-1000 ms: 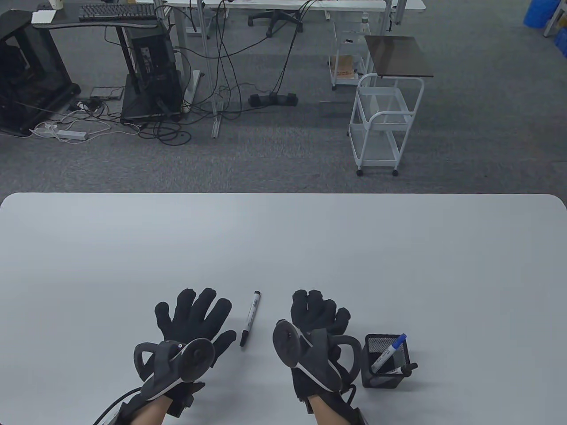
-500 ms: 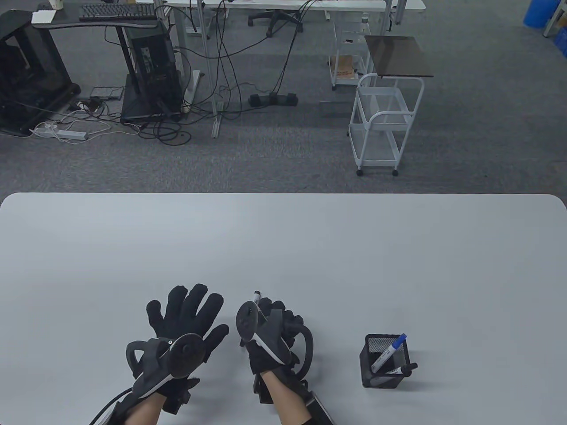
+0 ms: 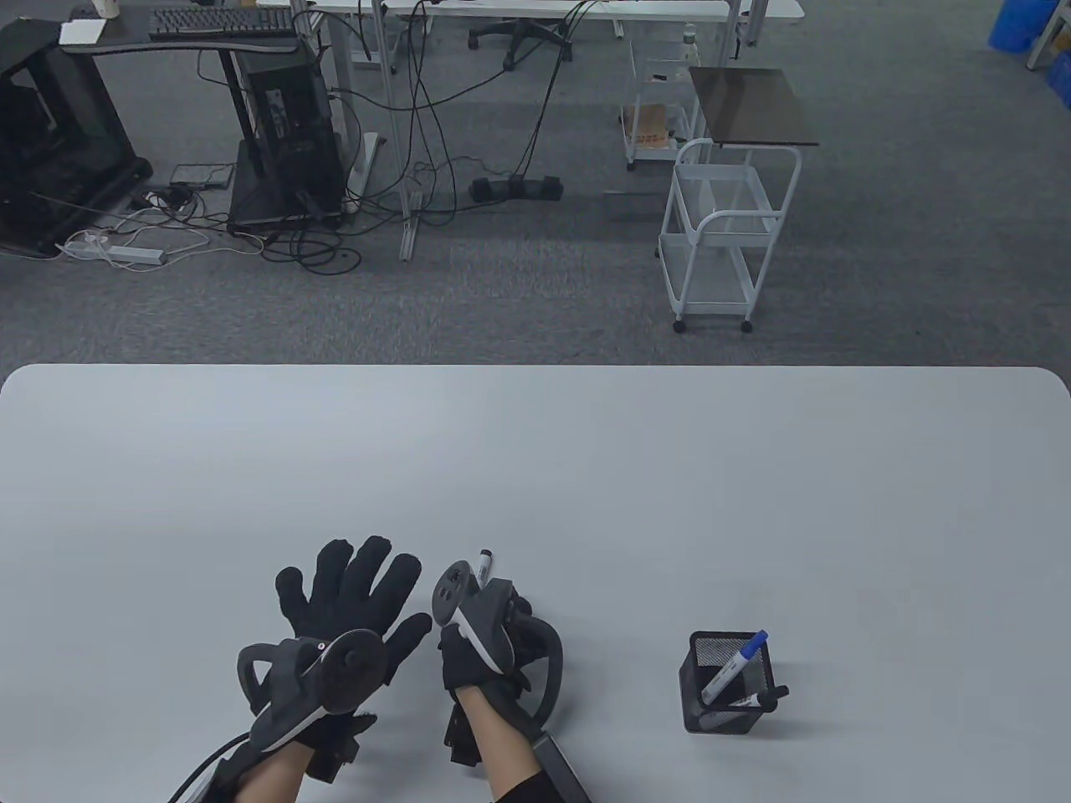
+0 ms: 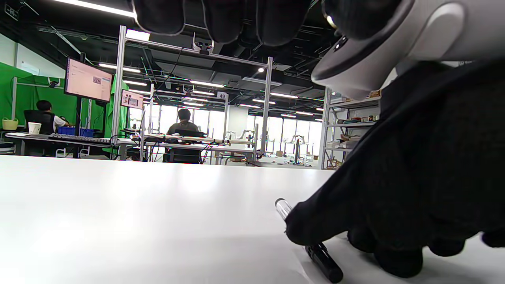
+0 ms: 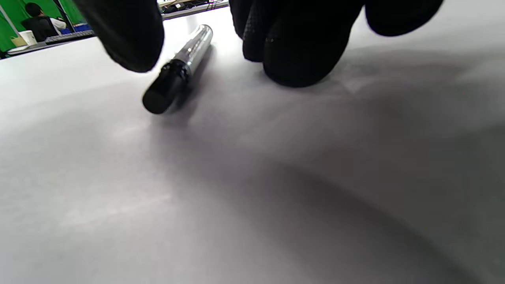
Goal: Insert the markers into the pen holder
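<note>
A black-capped white marker (image 3: 484,562) lies on the white table (image 3: 535,452), mostly hidden under my right hand (image 3: 500,609). In the right wrist view the marker (image 5: 179,71) lies flat between my thumb (image 5: 126,35) on its left and my curled fingers (image 5: 300,43) on its right, which stand on the table a little apart from it. In the left wrist view the right thumb (image 4: 311,225) touches the marker (image 4: 321,256). My left hand (image 3: 356,585) rests flat and empty beside it. The black mesh pen holder (image 3: 726,682) holds a blue marker (image 3: 736,665) and a black one (image 3: 768,696).
The pen holder stands at the front right, well to the right of both hands. The table's front edge is close behind my wrists. A white cart (image 3: 719,234) and desks stand on the floor beyond the table.
My right hand has moved left from beside the pen holder onto the lying marker and lowered its fingers around it. My left hand shifted slightly left and stays flat.
</note>
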Demonstrator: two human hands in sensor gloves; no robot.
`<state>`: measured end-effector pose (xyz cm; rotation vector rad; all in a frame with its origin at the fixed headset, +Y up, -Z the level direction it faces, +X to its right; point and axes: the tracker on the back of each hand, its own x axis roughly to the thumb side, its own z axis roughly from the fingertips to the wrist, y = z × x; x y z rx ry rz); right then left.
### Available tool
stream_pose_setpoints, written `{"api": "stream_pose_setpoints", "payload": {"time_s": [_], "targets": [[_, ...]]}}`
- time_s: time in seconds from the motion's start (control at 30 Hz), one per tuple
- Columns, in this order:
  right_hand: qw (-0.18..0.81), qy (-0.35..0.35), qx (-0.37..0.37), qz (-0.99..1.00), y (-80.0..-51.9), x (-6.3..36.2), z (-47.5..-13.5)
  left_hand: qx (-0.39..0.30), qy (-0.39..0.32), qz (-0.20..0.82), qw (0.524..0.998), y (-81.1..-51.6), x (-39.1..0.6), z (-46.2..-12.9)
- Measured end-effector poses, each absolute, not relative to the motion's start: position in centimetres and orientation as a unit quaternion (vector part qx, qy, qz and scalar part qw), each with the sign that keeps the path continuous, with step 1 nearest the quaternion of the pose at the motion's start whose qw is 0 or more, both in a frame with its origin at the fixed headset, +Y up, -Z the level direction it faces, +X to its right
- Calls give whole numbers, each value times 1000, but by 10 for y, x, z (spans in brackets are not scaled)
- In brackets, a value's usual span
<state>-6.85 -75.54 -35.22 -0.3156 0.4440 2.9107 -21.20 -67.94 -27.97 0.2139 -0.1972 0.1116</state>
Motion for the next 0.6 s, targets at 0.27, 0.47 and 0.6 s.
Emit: {"api": "stream_pose_setpoints", "payload": {"time_s": [0.27,0.47,0.6], "targets": [[70,207,-139,966,-758,-75,-361,108,-101,55,988,-680,-211,-279],[50,212,-164,962,-756,-76,-361,112,-102,55,987,-680,-211,-279],[53,210,-172,961,-755,-75,-360,112,-103,55,987,-680,-210,-279]]}}
